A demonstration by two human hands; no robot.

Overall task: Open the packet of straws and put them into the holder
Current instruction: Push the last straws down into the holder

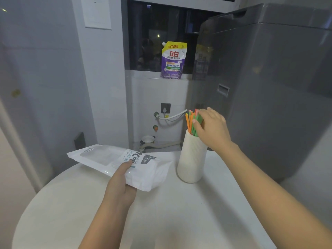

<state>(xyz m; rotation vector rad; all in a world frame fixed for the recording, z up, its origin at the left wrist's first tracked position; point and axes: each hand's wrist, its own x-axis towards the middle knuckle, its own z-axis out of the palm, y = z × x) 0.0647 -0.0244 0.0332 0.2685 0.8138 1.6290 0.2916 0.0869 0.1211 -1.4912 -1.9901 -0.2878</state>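
while upright in the holder (191, 159), straws (192, 121) in right hand (212, 128); packet (125, 164) in left hand (122, 184)

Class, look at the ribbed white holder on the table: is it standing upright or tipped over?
Upright. The holder stands on its base on the table, with straws sticking up from its mouth under the right hand.

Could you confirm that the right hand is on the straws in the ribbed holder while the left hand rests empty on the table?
Not quite: the head view shows the left hand is not empty but holds the white packet above the table. The rest stands: the right hand is on the straws in the ribbed holder.
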